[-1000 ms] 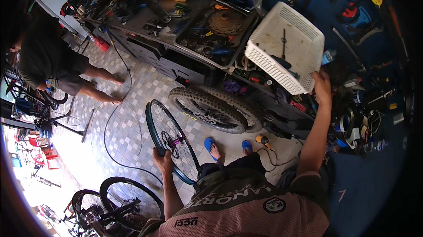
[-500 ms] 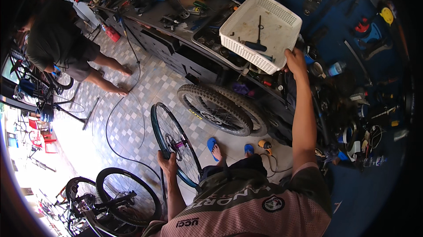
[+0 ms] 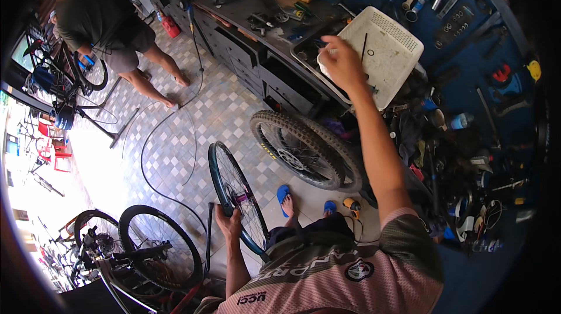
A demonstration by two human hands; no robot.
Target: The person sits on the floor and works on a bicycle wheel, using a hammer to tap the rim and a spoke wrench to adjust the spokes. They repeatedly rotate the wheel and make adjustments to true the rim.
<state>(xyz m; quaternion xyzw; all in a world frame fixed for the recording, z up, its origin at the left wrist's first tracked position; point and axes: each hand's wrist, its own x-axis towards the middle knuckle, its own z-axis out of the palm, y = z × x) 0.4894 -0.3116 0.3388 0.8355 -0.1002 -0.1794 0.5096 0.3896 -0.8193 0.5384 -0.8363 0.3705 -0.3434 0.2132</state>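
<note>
My left hand [image 3: 228, 218] is closed around the dark teal rim of a bicycle wheel [image 3: 218, 177], which stands upright and tilted beside my legs. The wheel has thin spokes and a purple hub [image 3: 239, 199]. My right hand [image 3: 343, 64] is raised over the left side of a white plastic basket [image 3: 403, 45], fingers bent and apart, with nothing visible between them. In the basket lie a thin dark rod [image 3: 364, 45] and a small ring [image 3: 370, 53]. My hand and forearm hide the basket's near-left part.
Two knobby-tyred wheels [image 3: 298, 150] lean by the workbench [image 3: 234, 7], whose drawers [image 3: 286, 83] stand partly pulled out. A yellow power tool [image 3: 352, 204] lies near my feet. Bicycles [image 3: 158, 244] stand at lower left, a hose [image 3: 143, 168] crosses the floor, and another person [image 3: 105, 16] bends at upper left.
My right hand has left the basket's near-right rim and moved left over the basket. The view has shifted somewhat. My left hand keeps its hold on the wheel.
</note>
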